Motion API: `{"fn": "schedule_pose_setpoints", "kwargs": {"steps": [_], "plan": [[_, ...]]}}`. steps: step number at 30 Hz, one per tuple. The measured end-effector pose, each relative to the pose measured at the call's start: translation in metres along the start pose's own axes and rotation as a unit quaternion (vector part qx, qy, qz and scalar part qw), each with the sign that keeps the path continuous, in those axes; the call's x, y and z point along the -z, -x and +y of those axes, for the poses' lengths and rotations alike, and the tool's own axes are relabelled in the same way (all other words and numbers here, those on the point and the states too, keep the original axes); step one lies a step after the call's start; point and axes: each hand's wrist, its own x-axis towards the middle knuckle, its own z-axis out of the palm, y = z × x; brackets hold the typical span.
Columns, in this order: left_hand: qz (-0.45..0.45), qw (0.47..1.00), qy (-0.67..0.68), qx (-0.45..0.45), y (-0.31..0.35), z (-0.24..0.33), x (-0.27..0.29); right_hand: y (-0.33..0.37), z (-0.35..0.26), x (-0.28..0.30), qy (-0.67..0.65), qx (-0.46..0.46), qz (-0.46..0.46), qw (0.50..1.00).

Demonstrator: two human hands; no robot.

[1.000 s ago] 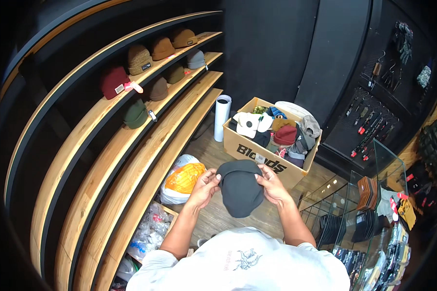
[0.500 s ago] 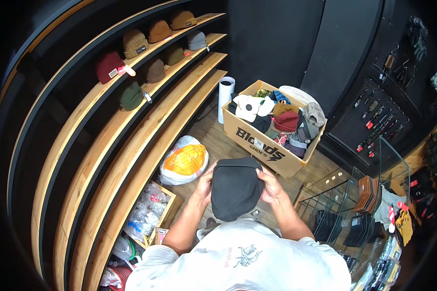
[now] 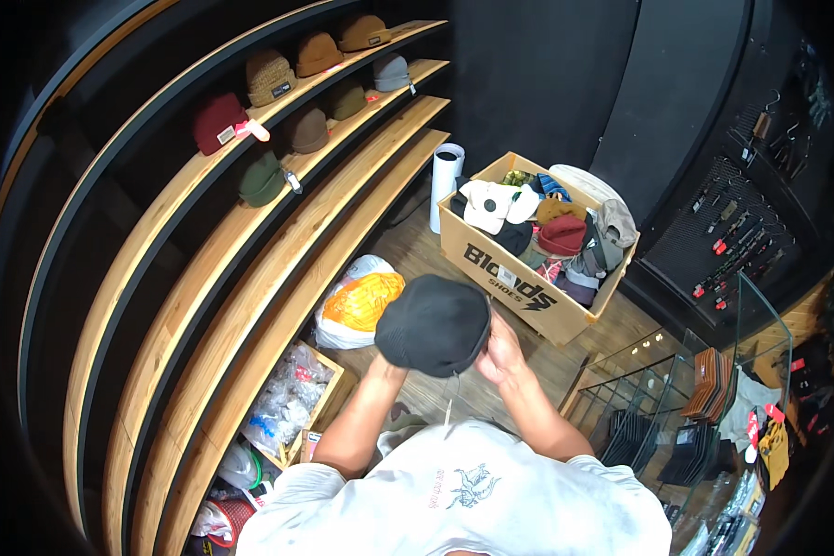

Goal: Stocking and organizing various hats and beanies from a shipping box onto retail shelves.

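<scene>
A black beanie point(image 3: 434, 324) is held up in front of my chest between both hands. My right hand point(image 3: 500, 349) grips its right edge, the thumb along the side and the other fingers partly behind the fabric. On the opposite side my left hand point(image 3: 391, 369) is mostly covered by the beanie, its fingers tucked out of sight beneath. A small tag on a thin string point(image 3: 449, 408) dangles from the beanie's lower edge.
Curved wooden shelves point(image 3: 278, 269) on the left carry several beanies, including a maroon beanie point(image 3: 219, 123) and a green beanie point(image 3: 262, 179). Ahead stands a cardboard box point(image 3: 519, 278) full of caps. An orange and white plastic bag point(image 3: 361, 301) lies before it; a glass case point(image 3: 639, 394) is at right.
The beanie has tilted and turned, looking rounder and sitting slightly higher. The hanging tag has come into view, and my left fingers have slipped behind the fabric.
</scene>
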Motion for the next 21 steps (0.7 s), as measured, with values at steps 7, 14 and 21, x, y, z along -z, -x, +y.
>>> {"fn": "schedule_pose_setpoints", "kwargs": {"steps": [7, 14, 21], "plan": [[0.102, 0.801, 0.506, 0.305, -0.037, -0.016, 0.051, -0.083, -0.007, -0.034, -0.054, 0.113, 0.066, 0.99], [0.166, 0.85, 0.448, 0.222, -0.072, -0.018, 0.115, -0.152, 0.025, -0.049, -0.115, 0.117, 0.118, 0.979], [0.135, 0.828, 0.518, 0.167, -0.093, -0.011, 0.149, -0.188, 0.066, -0.084, -0.172, 0.15, 0.168, 0.959]]}}
